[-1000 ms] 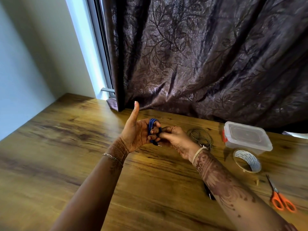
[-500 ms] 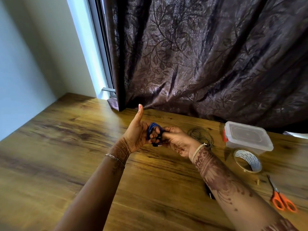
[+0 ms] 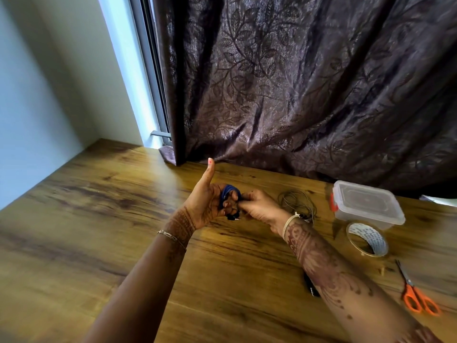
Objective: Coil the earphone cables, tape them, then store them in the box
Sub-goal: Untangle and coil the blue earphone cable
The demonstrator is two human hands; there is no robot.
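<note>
A blue earphone cable (image 3: pixel 228 191) is wound in loops round the fingers of my left hand (image 3: pixel 209 201), whose thumb points straight up. My right hand (image 3: pixel 259 206) pinches the cable's end against those loops, just right of the left fingers. The dark plug end (image 3: pixel 232 217) hangs below the two hands. A second, dark earphone cable (image 3: pixel 296 203) lies loosely coiled on the table behind my right wrist. A clear plastic box (image 3: pixel 366 206) with its lid on stands at the right. In front of it lies a roll of clear tape (image 3: pixel 367 240).
Orange-handled scissors (image 3: pixel 415 293) lie near the right edge of the wooden table (image 3: pixel 99 219). A small dark object (image 3: pixel 311 287) sits partly hidden under my right forearm. A dark patterned curtain (image 3: pixel 309 82) hangs along the table's far edge.
Both hands have stayed in the same spot. My right hand's fingers have worked the cable's end round the loops, and the plug end now hangs lower.
</note>
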